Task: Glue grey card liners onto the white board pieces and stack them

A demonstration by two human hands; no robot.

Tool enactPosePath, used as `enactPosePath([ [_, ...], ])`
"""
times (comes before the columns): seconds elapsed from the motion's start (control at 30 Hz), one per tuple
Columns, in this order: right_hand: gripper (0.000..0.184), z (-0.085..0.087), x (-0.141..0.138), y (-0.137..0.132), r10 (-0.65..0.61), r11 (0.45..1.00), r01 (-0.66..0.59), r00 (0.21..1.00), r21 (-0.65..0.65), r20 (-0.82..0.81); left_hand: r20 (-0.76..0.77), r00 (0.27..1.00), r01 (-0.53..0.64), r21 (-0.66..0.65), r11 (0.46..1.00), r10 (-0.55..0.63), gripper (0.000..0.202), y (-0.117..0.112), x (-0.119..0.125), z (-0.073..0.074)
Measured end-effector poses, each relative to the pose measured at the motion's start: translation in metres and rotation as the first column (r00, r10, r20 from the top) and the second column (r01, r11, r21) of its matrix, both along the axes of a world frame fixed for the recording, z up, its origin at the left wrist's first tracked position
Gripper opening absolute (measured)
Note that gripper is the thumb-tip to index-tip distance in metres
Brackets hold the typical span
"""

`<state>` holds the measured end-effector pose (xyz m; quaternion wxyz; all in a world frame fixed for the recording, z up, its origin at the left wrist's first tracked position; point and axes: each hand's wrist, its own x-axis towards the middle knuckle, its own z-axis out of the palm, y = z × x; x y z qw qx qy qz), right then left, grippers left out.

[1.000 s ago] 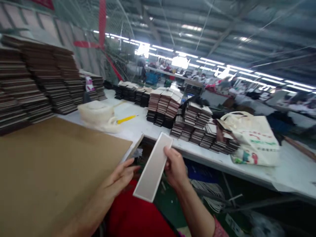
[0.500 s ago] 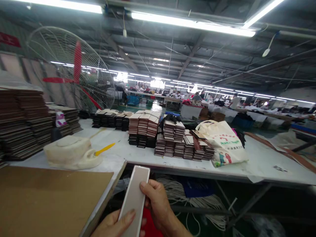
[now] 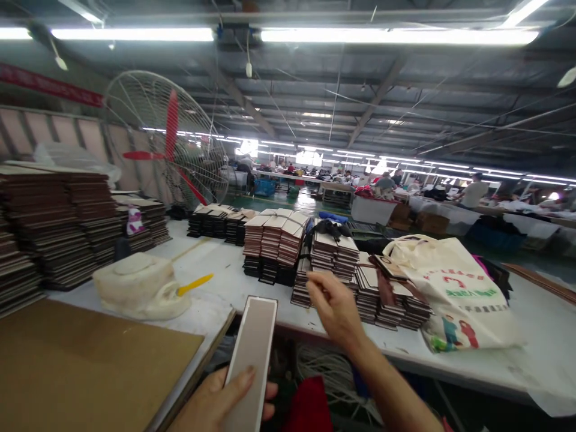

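Note:
A long, flat grey-beige strip with white edges (image 3: 252, 339) lies in my left hand (image 3: 222, 396), thumb on its face and fingers wrapped behind it. Its far end points away from me, over the gap beside the table. My right hand (image 3: 335, 306) is off the strip, raised in front of stacked pale-topped pieces (image 3: 333, 255). Its fingers are curled in, and I cannot see whether anything is between them. To its left stand taller bundled stacks with brown and black edges (image 3: 275, 240).
At left, a cream plastic container (image 3: 135, 282) with a yellow handle (image 3: 195, 284) stands behind a brown board (image 3: 94, 366). Tall dark stacks (image 3: 67, 234) and a large fan (image 3: 168, 150) rise beyond. A printed cloth bag (image 3: 454, 294) sits right on the white table (image 3: 535, 354).
My right hand has let go of the strip and moved up and right toward the stacks. My left hand keeps hold of the strip. The view has turned left.

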<state>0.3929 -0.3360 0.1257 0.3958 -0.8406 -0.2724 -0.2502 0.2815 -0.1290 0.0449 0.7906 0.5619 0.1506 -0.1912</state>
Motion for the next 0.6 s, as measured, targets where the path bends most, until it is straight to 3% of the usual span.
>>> enactPosePath([
  [0.03, 0.025, 0.023, 0.016, -0.002, 0.008, 0.998, -0.004, 0.998, -0.067, 0.061, 0.011, 1.000, -0.011, -0.001, 1.000, 0.011, 0.070, 0.000, 0.003, 0.008],
  [0.07, 0.028, 0.043, 0.032, -0.001, -0.022, 0.949, 0.086, 0.977, -0.302, 0.211, 0.022, 1.000, -0.020, -0.001, 1.000, 0.021, 0.069, -0.001, 0.005, 0.015],
  [0.1, 0.029, 0.060, 0.048, 0.003, -0.029, 0.823, 0.204, 0.947, -0.530, 0.319, 0.035, 0.999, -0.028, -0.002, 1.000, 0.028, 0.070, -0.002, 0.008, 0.021],
  [0.2, 0.016, 0.085, 0.091, 0.023, 0.011, 0.693, 0.225, 0.947, -0.685, 0.322, 0.081, 0.996, -0.036, -0.006, 0.999, 0.037, 0.071, -0.004, 0.016, 0.034],
  [0.3, 0.006, 0.083, 0.126, 0.039, -0.021, 0.633, 0.218, 0.964, -0.743, 0.265, 0.119, 0.992, -0.047, -0.005, 0.999, 0.047, 0.071, -0.004, 0.023, 0.039],
  [0.37, 0.011, 0.079, 0.142, 0.041, -0.045, 0.625, 0.206, 0.972, -0.753, 0.229, 0.133, 0.990, -0.057, 0.004, 0.998, 0.055, 0.071, -0.001, 0.027, 0.040],
  [0.43, 0.016, 0.079, 0.154, 0.035, -0.040, 0.655, 0.172, 0.980, -0.736, 0.193, 0.142, 0.988, -0.056, 0.011, 0.998, 0.054, 0.070, 0.001, 0.031, 0.041],
  [0.6, 0.013, 0.094, 0.172, 0.002, 0.055, 0.825, 0.009, 0.994, -0.565, 0.097, 0.166, 0.984, -0.061, 0.009, 0.998, 0.059, 0.065, 0.004, 0.048, 0.043],
])
